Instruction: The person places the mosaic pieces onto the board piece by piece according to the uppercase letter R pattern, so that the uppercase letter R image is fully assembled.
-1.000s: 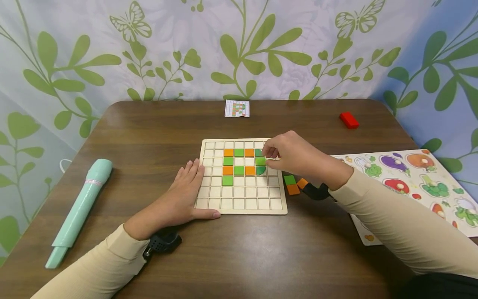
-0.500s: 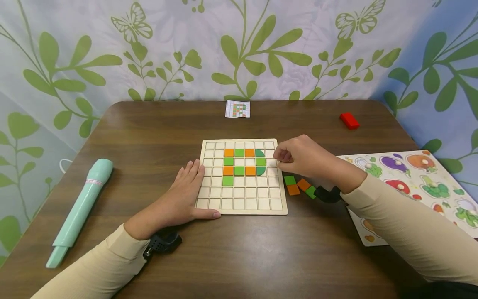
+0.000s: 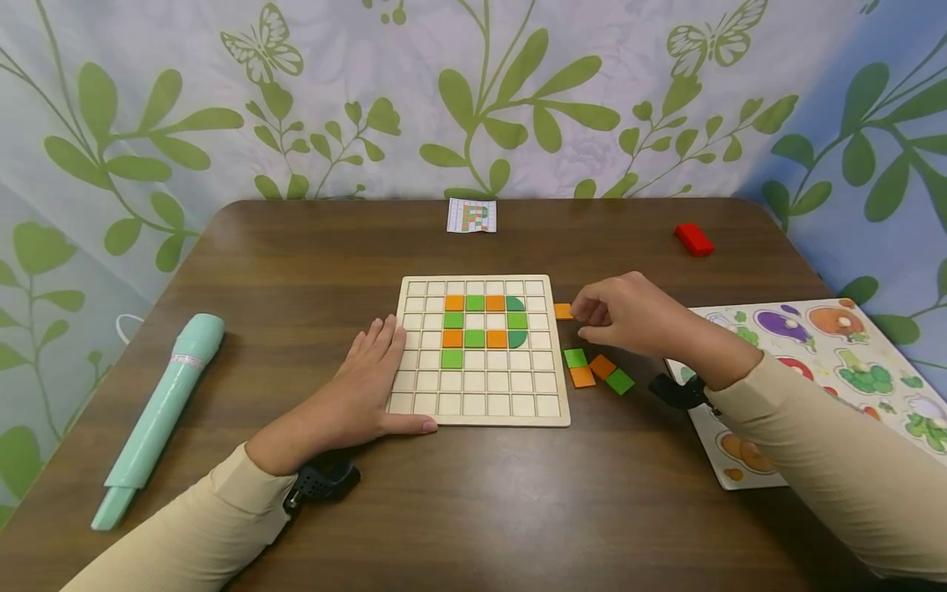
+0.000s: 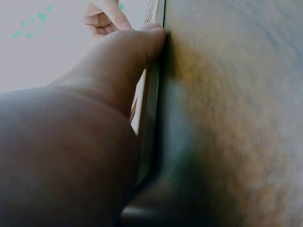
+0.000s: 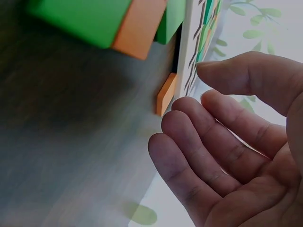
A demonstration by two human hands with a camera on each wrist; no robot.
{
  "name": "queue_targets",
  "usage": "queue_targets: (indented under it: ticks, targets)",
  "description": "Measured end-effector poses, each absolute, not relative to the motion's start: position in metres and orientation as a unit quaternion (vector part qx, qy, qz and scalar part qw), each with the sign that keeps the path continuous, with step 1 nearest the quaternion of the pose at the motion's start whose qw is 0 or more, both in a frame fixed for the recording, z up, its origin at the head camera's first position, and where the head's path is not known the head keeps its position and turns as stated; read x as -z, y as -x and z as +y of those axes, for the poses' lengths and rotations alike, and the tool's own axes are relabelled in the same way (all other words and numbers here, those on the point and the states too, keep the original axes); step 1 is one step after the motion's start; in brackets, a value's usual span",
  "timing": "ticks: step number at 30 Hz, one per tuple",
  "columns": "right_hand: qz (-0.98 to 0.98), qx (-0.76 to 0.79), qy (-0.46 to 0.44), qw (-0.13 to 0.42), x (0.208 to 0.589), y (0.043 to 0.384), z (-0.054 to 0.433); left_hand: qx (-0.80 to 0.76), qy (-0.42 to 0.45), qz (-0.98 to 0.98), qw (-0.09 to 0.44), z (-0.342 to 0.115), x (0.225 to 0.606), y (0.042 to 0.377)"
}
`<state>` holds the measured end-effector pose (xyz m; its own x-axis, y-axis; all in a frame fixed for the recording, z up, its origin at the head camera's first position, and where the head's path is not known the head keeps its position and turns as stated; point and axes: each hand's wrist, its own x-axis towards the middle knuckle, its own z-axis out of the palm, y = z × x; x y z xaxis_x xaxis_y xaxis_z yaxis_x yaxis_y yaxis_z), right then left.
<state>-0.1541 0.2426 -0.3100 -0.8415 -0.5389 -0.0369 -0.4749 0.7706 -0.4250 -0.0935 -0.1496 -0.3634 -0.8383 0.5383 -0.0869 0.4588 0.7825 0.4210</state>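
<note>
Right hand (image 3: 651, 319), loose, grasping nothing, near orange tile (image 3: 563, 312) just right of grid board (image 3: 510, 404); left hand (image 3: 353, 385), fingers straight, touching grid board's left edge

Surface (image 3: 510, 510): wood-like grain, smooth, softly glossy at the front
Board (image 3: 486, 381): plain wood, matt
Tiles (image 3: 620, 381): smooth, rather matt; wood or plastic, I cannot tell
Small card (image 3: 472, 215): thin paper, a little creased
Tube (image 3: 159, 419): smooth, glossy, it looks like plastic
Red block (image 3: 694, 240): smooth, with slight shine
Wall covering (image 3: 370, 74): printed cloth, matt, with soft folds
Sleeves (image 3: 814, 460): soft cloth, matt
</note>
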Motion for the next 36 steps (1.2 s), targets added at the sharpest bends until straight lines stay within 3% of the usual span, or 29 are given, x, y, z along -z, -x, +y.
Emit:
queue_targets:
  ticks: [21, 36]
  targets:
    - [0.942, 0.178, 0.256, 0.123, 0.316, 0.142, 0.259, -0.193, -0.261, 0.94, 0.103, -0.148, 0.364, 0.093]
    - [0.927, 0.193, 0.296, 0.127, 0.32, 0.134, 0.263, -0.194, -0.259, 0.94, 0.107, -0.148, 0.364, 0.093]
